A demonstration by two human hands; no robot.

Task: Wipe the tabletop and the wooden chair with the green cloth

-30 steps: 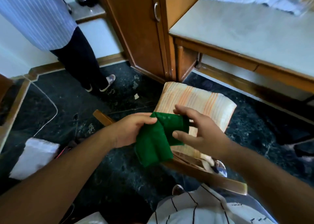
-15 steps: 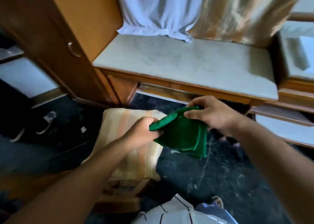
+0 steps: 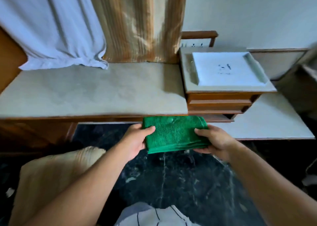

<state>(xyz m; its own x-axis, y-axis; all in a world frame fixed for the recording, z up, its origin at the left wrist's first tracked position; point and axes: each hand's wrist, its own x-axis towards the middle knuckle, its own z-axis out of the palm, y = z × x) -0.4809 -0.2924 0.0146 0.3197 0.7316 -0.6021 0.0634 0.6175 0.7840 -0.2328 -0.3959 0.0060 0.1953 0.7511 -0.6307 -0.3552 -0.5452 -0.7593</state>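
Just before the tabletop (image 3: 92, 92) edge, both hands (image 3: 135, 140) clamp the folded green cloth (image 3: 175, 134) between them.

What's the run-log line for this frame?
phase: pre-wipe | green cloth: folded, held off tabletop | left hand: gripping | right hand: gripping

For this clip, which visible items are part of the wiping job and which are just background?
Part of the job:
green cloth, folded, held by left hand and right hand
tabletop
chair cushion

Background:
white curtain
tan curtain
raised drawer unit with a white tray
dark marble floor
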